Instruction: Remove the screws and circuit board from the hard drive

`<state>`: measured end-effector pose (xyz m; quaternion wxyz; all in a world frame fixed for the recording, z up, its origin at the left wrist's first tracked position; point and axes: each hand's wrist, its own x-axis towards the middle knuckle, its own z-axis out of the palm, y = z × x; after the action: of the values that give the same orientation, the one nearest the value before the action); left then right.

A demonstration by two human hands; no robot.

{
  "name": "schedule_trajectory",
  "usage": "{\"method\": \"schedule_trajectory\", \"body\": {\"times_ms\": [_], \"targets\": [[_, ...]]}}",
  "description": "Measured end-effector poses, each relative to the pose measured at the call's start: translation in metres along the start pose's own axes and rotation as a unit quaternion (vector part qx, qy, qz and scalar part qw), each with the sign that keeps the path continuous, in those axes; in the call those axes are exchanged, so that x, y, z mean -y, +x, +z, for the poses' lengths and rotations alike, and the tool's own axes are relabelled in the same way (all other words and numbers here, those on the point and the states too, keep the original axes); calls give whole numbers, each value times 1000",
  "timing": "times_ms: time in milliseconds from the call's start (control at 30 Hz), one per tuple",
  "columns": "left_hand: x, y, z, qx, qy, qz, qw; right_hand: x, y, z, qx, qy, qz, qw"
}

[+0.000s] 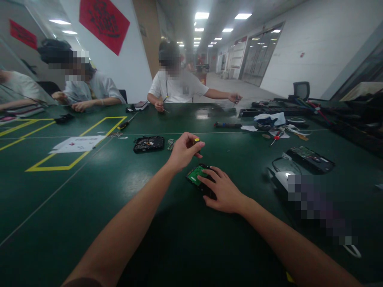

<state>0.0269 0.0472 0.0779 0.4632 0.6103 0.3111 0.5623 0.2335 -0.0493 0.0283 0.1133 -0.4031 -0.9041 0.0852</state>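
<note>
My left hand (184,150) is closed around the upright handle of a screwdriver (196,141), black with a yellow top. It is just beyond a hard drive (195,174) with a green circuit board facing up. The screwdriver's shaft is hidden, so I cannot tell whether its tip touches anything. My right hand (224,189) grips the drive on the table, fingers spread over the board and thumb at the near edge. Its palm covers the drive's right part. Left of my left hand lie a second, black drive (149,144) and a small pile of screws (170,144).
On the right are another drive (311,158), a blurred-out object with a white cord, a red screwdriver (275,138), cables and paper. A white sheet (77,144) lies left, near a yellow-black screwdriver (124,124). Several people sit across the green table (98,199).
</note>
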Motion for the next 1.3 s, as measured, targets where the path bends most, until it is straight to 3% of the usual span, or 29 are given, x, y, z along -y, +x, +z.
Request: {"method": "schedule_trajectory", "body": {"times_ms": [133, 300, 533, 767, 967, 1033, 1200, 1300], "targets": [[4, -1, 2, -21, 0, -7, 1000, 0, 0, 0, 5, 0, 1, 1000], [-2, -1, -4, 40, 15, 1, 999, 0, 0, -1, 5, -2, 3, 1000], [-11, 2, -16, 96, -74, -70, 990, 1, 0, -2, 5, 1, 0, 1000], [-9, 4, -18, 40, 58, -26, 997, 0, 1, 1, -4, 2, 0, 1000], [2, 4, -12, -27, 91, 6, 995, -1, 0, 1, -4, -4, -1, 1000], [2, 4, -12, -9, 92, 11, 996, -1, 0, 0, -2, -4, 0, 1000], [-10, 1, -14, 123, 40, -6, 992, -1, 0, 1, 3, -4, 1, 1000], [-17, 0, -17, 163, -1, -29, 986, -1, 0, 1, -2, -6, -1, 1000]]}}
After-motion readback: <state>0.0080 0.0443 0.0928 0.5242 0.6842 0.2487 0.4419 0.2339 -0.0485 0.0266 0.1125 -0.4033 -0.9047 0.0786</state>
